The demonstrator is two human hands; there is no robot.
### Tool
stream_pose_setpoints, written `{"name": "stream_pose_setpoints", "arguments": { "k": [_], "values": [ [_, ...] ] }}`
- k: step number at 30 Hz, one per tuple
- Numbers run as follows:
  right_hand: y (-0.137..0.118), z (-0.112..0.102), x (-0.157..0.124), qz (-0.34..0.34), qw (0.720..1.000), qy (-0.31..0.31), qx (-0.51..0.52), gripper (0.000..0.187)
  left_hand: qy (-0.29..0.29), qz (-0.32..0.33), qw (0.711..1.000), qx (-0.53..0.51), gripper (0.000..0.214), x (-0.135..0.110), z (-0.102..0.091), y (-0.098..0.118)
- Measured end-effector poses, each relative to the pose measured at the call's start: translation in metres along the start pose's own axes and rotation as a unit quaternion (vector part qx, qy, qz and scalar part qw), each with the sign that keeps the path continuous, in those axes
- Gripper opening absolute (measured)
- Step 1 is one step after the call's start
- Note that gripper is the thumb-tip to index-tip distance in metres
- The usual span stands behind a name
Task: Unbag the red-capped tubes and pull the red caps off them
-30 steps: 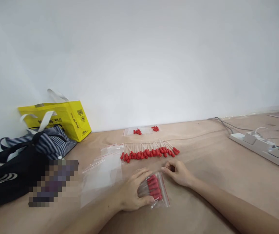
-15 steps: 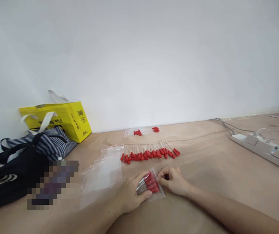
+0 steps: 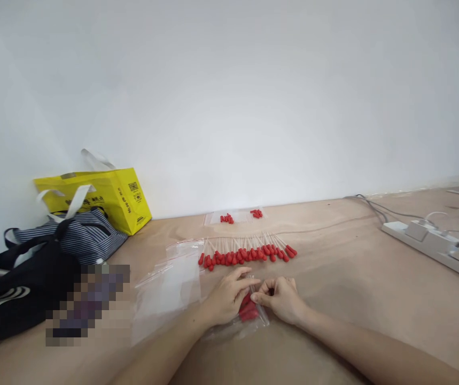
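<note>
Pinching the far edge of the bag (image 3: 250, 314) with narrowed fingers, left hand (image 3: 226, 299) and right hand (image 3: 283, 299) meet, its length trailing near-left under the left palm.

Row of red-tipped sticks (image 3: 247, 252) laid out mid-table (image 3: 353, 278). Just left of that row are some empty clear zip bags (image 3: 171, 283), and behind it, by the wall, two small filled ones (image 3: 237, 216). Way off to its left there's a yellow tote (image 3: 101, 195), a striped bag (image 3: 72, 235) and a black bag (image 3: 24, 289). Well to its right is a white power strip (image 3: 433, 245).
</note>
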State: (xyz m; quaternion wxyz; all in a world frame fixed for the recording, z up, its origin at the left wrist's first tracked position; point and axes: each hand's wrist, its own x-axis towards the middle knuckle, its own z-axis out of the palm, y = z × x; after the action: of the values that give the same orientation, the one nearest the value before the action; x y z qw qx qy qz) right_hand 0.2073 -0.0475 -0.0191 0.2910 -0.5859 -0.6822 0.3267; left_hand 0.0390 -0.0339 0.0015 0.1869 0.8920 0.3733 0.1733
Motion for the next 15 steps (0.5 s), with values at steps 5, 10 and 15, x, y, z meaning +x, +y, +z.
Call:
{"name": "stream_pose_setpoints", "arguments": {
  "k": [5, 10, 15],
  "values": [
    [0.001, 0.003, -0.004, -0.018, 1.0, 0.012, 0.013, 0.031, -0.031, 0.023, 0.999, -0.001, 0.025, 0.003, -0.007, 0.006],
    [0.003, 0.006, -0.006, -0.035, 0.999, 0.022, 0.019, 0.031, 0.04, 0.058, 0.997, -0.022, 0.016, 0.004, -0.003, -0.001],
    [0.01, 0.002, -0.004, -0.107, 0.994, 0.031, 0.009, 0.028, 0.107, 0.088, 0.99, -0.009, 0.018, -0.001, 0.008, -0.012]
  ]
}}
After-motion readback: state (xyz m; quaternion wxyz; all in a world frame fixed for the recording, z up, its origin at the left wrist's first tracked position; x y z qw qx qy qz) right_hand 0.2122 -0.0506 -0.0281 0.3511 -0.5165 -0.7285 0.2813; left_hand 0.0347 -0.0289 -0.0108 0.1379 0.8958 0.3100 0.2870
